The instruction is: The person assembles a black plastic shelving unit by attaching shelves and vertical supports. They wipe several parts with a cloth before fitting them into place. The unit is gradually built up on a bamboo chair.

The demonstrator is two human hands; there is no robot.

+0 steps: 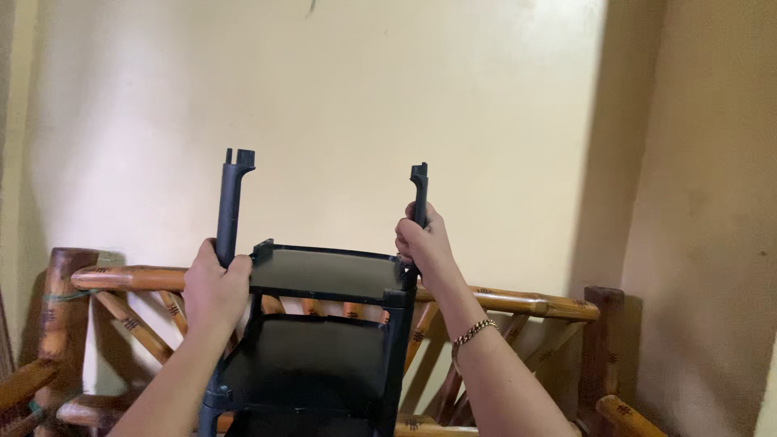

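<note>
Cream wall [364, 97]; both hands' fingers [212, 285] [422, 241] clamped on black rack [324, 275] posts.

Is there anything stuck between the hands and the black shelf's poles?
No, nothing visible is in the way. The left hand is wrapped right around the left upright post of the black plastic shelf rack, and the right hand grips the right post directly. The brown bamboo bench back sits behind it.

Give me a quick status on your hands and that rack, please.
Left hand and right hand each gripping a black post. Black plastic shelf rack held up. Bamboo bench behind.
</note>
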